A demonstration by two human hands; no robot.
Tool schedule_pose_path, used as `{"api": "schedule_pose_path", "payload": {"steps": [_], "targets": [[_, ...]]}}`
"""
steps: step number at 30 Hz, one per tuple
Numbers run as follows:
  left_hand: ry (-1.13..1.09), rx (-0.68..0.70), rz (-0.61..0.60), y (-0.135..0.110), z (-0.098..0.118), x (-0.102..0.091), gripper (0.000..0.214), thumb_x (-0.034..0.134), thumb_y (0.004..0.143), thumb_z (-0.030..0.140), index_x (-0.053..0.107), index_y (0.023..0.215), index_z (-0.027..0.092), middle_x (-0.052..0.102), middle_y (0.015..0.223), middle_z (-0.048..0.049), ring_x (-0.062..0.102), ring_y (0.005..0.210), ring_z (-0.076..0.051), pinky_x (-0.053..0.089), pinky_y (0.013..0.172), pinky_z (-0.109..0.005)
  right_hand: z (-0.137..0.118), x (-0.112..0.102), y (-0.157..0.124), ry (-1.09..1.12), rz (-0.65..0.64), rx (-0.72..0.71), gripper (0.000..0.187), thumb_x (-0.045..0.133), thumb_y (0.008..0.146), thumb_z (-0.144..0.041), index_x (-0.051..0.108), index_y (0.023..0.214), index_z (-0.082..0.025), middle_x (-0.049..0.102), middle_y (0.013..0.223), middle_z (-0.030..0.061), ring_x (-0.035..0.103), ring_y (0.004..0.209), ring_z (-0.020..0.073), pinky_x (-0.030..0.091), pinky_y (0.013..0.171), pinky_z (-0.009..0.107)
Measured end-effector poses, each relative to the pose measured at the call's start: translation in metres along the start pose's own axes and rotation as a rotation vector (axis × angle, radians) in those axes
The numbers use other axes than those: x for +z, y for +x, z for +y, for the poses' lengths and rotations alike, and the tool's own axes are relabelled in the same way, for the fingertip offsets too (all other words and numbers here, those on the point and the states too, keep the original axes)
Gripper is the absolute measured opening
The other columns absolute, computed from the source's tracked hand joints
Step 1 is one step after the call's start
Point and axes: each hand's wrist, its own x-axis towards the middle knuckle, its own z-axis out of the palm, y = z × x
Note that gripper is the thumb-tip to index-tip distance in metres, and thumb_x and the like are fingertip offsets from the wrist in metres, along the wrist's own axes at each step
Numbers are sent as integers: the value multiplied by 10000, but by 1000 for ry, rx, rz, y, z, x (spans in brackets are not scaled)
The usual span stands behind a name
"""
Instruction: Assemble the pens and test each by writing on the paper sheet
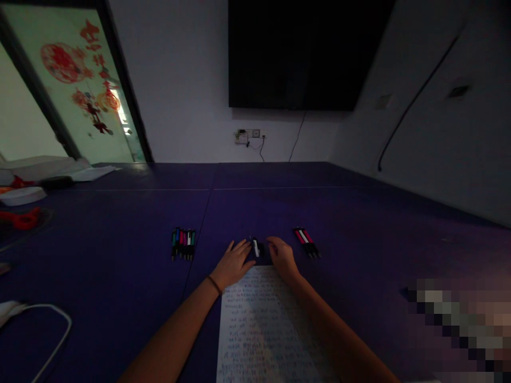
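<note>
My left hand (235, 261) lies flat on the purple table, fingers spread, with its fingertips beside a small white and black object (256, 248) that looks like a pen or part of one. Just right of that object is a small dark piece (261, 249). My right hand (282, 258) is close on the other side, its fingers curled inward; what they hold, if anything, is hidden. Under my wrists lies a sheet of paper (255, 324) covered in handwriting. To the left is a row of several colored pens (183, 244), and to the right a group of pens (306, 242) in pink and white.
A purple table (359, 223) stretches to the wall. At the far left are red-handled scissors (24, 218), a white roll (23, 196) and papers (91, 173). A white cable (59, 314) curves at lower left. A pixelated patch covers the lower right.
</note>
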Motion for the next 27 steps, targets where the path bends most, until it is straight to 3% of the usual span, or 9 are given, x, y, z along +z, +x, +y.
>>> {"api": "schedule_pose_path", "payload": {"steps": [6,11,15,22,27], "targets": [[4,-117,265,-2,-2,-4,312,247,860,303,503,956,152,568,1002,-82,469,995,-166,345,876,-335,-11,-6,-3,66,192,11,236,334,792,-234,557,829,-164,611,797,77,566,762,169,434,714,291],[75,-187,344,-2,-3,-5,312,228,852,249,482,689,171,549,706,-59,502,696,-150,399,659,-286,-15,-6,-7,68,211,19,266,308,813,-292,537,794,-159,581,721,59,547,691,153,414,662,258],[104,-92,276,-3,0,-3,294,260,840,238,479,654,174,528,632,-34,492,615,-129,380,588,-256,-15,-7,-7,72,254,103,316,272,825,-323,536,777,-156,548,651,34,517,613,139,393,600,239],[153,148,-12,-4,5,1,291,368,812,299,542,625,160,573,607,-30,546,607,-137,380,563,-251,-6,-2,-6,122,275,243,351,276,822,-373,540,734,-159,499,551,-2,481,522,125,355,512,220],[159,160,-119,-4,8,-5,292,398,790,319,575,628,153,605,631,-42,573,620,-158,389,547,-260,-3,0,-6,145,279,252,355,270,828,-369,544,758,-155,544,601,22,516,576,140,382,553,235]]}}
